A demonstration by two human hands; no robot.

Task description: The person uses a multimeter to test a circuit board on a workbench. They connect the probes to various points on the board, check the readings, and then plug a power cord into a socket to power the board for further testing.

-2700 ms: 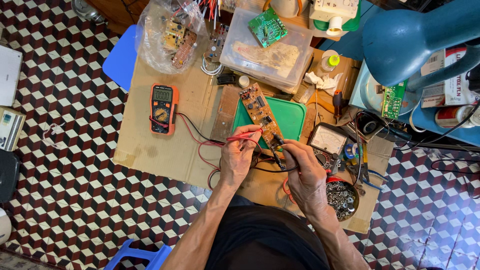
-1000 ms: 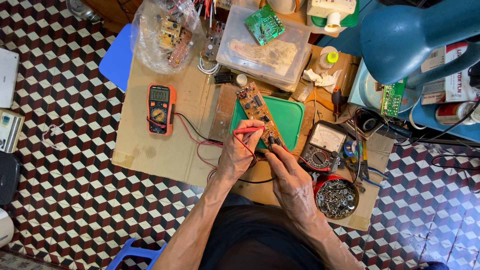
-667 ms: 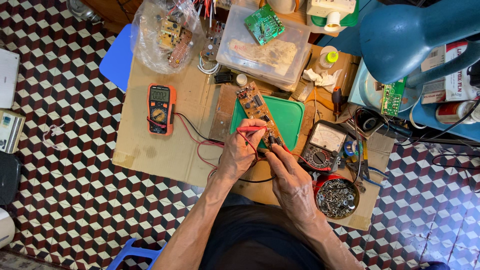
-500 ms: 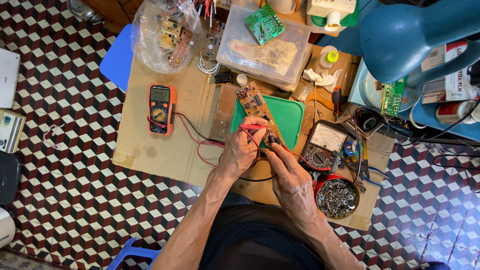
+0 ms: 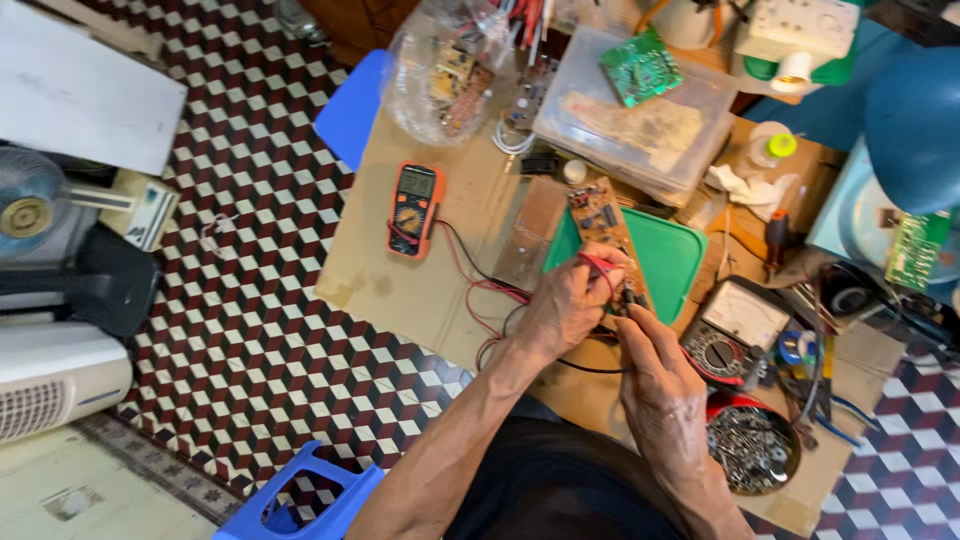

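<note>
Left hand (image 5: pixel 565 305): you pinched the red probe (image 5: pixel 598 264).
Right hand (image 5: pixel 655 375): closed on a black probe (tip hidden).
Circuit board (image 5: pixel 600 222): light, stiff, probably fragile; edges looked safest.

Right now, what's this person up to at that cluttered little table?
A person sits over a low work table and leans on a long brown circuit board that lies partly on a green tray. The left hand holds a red test probe against the board, and the right hand holds a second probe just beside it. Red and black leads run back to an orange meter on the table. A tin of screws sits by the right wrist.
</note>
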